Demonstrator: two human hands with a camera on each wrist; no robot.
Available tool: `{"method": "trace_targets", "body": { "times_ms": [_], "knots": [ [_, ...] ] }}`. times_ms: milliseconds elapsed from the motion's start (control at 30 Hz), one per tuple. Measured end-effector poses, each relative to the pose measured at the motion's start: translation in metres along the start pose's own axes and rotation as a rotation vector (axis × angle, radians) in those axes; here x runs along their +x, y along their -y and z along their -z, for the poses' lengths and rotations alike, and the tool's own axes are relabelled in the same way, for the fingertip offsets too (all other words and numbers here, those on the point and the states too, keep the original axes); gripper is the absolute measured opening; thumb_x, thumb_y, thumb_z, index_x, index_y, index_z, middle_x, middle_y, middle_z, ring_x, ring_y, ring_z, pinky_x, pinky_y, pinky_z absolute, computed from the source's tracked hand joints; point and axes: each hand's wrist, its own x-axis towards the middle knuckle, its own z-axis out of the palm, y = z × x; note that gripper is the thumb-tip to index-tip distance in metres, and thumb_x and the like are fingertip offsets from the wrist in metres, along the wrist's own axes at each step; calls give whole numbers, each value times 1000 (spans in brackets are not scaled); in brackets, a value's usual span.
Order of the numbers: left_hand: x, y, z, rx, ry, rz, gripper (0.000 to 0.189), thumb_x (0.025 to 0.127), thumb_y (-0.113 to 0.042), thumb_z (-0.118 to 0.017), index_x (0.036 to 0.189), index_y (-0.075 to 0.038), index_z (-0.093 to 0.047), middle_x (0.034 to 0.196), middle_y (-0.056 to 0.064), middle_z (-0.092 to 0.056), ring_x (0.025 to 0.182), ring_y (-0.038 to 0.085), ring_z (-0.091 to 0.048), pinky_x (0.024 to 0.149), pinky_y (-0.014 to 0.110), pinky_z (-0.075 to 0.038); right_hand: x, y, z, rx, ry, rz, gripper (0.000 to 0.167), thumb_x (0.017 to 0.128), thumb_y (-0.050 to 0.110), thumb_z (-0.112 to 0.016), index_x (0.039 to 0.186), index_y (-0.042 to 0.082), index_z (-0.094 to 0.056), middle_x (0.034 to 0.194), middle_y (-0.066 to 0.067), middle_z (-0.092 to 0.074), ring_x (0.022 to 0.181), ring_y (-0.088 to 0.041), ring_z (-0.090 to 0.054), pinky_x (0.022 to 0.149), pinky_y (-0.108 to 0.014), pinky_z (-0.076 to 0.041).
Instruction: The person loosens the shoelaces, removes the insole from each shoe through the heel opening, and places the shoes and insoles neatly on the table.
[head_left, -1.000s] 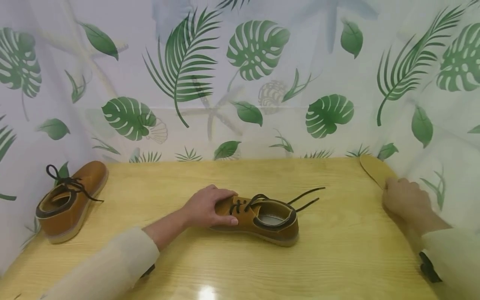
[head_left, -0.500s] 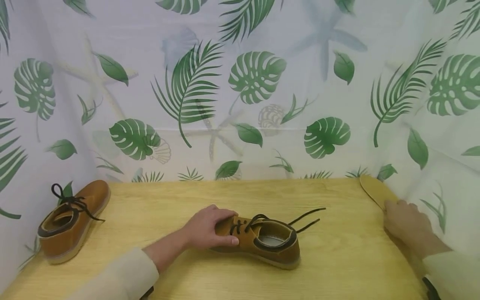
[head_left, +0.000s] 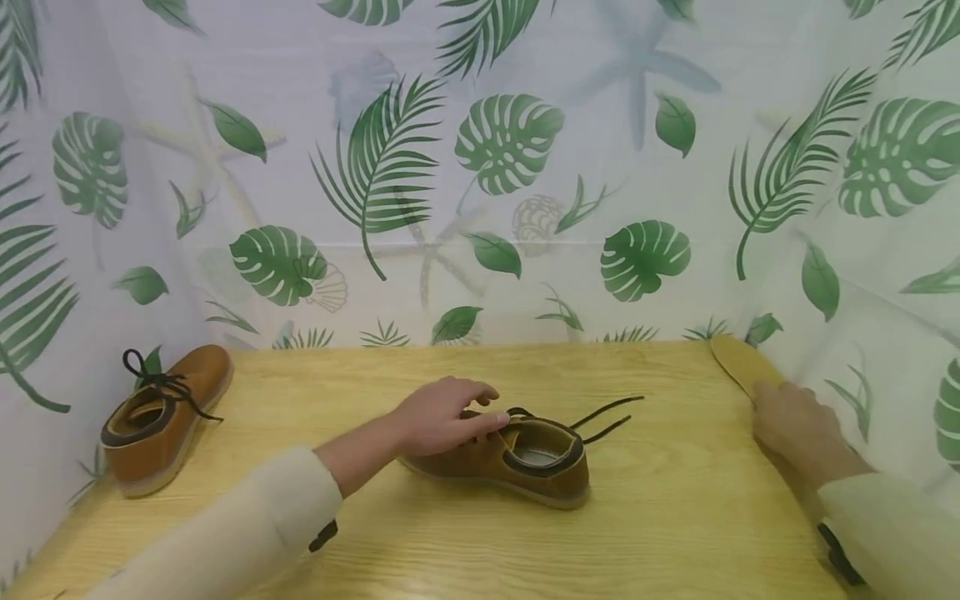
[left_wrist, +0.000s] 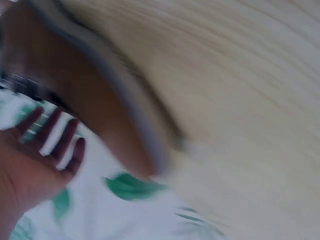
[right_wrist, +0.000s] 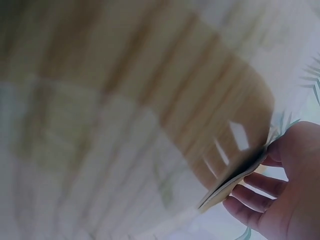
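Observation:
A brown lace-up shoe [head_left: 517, 479] lies in the middle of the wood-grain table, toe to the left, its black laces loose and trailing right. Over its front part is my left hand [head_left: 438, 421], fingers spread and the thumb above the lacing. The left wrist view shows that hand [left_wrist: 35, 167] with a gap between its fingers and the blurred shoe [left_wrist: 95, 95]. At the back right, my right hand [head_left: 798, 429] holds a flat tan insole [head_left: 742, 362]. In the right wrist view, thumb and fingers pinch the insole [right_wrist: 227, 192] at its edge.
A matching brown shoe [head_left: 168, 425] with a tied bow stands at the left edge of the table [head_left: 465, 550]. A white leaf-print cloth [head_left: 555, 283] hangs along the back and both sides.
My left hand has let go of the shoe's toe, risen and shifted right toward the lacing. The right hand keeps its hold on the insole. The head view has tilted slightly.

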Motion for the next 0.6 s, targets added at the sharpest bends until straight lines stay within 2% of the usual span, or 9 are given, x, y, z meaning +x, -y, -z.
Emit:
{"method": "trace_targets", "body": {
  "times_ms": [100,167,233,300,400,500,600],
  "knots": [
    [10,-31,1,92,-6,126,53,99,-58,-47,118,-12,-67,114,5,-70,99,21,-67,79,40,-55,1,-2,2,-5,0,6,20,94,7,-36,92,-3,-53,85,-32,-55,75,-55,-54,51,-61,-44],
    [15,-46,0,191,25,207,53,94,-63,-53,99,-13,-69,95,2,-70,81,17,-65,64,36,-53,-1,-2,2,-10,13,5,19,93,6,-36,93,-2,-53,85,-31,-55,75,-54,-54,51,-60,-44],
    [20,-59,-3,301,74,247,49,89,-64,-60,81,-15,-65,78,-2,-64,66,13,-58,53,33,-48,-3,-4,2,-21,23,6,18,93,6,-37,94,-2,-53,85,-31,-55,75,-54,-54,51,-60,-44],
    [26,-67,-6,384,103,258,47,87,-60,-65,69,-17,-59,67,-4,-57,59,12,-52,48,32,-44,-5,-5,2,-23,26,3,17,92,6,-37,95,-2,-52,86,-31,-54,76,-53,-54,52,-60,-44],
    [31,-72,-8,465,98,236,41,86,-45,-69,61,-19,-51,61,-5,-50,55,11,-47,45,30,-41,-5,-5,4,-18,26,5,17,91,6,-38,96,-3,-52,86,-31,-54,77,-53,-53,54,-61,-44],
    [32,-69,-8,492,97,223,38,85,-35,-70,59,-18,-47,59,-4,-48,53,11,-44,44,29,-38,-2,-4,4,-11,22,16,18,93,6,-37,97,-3,-52,87,-31,-54,78,-52,-53,55,-61,-45],
    [32,-62,-2,492,115,218,35,83,-31,-70,59,-18,-48,61,-4,-50,54,11,-45,44,29,-40,3,0,5,-7,21,27,19,94,7,-37,98,-3,-52,88,-32,-53,79,-53,-52,56,-62,-46]
  ]
}}
